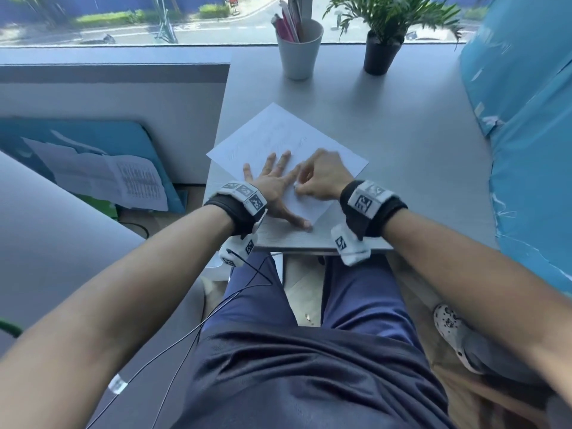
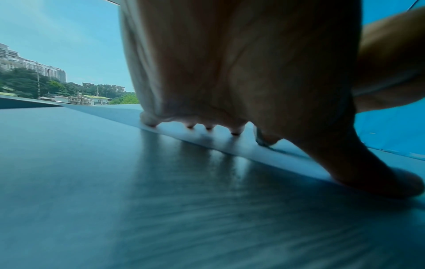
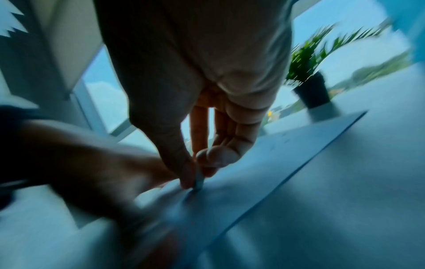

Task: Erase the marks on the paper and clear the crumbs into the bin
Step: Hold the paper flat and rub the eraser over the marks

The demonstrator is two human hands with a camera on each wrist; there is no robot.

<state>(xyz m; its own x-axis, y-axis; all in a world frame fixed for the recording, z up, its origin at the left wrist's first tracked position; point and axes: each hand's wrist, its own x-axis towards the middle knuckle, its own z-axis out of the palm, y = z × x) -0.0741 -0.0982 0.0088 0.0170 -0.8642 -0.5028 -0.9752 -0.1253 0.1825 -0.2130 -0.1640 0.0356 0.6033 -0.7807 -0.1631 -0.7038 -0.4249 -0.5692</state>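
On the grey desk [image 1: 402, 125] by the window, a cup [image 1: 299, 54] and potted plant [image 1: 382, 51] are set far. Paper [image 1: 278, 134] is pinned near by the spread, flat left hand [image 1: 275, 181]; an eraser [image 3: 198, 179] is pinched against it by the right hand [image 1: 322, 178].

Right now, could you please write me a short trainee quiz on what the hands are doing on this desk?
1. True or false: the left hand lies flat with fingers spread on the paper.
2. What does the right hand pinch? A) a pen B) an eraser C) a ruler
3. Fill in: behind the paper stand a cup of pens and a potted ____.

Key: 1 true; 2 B; 3 plant.
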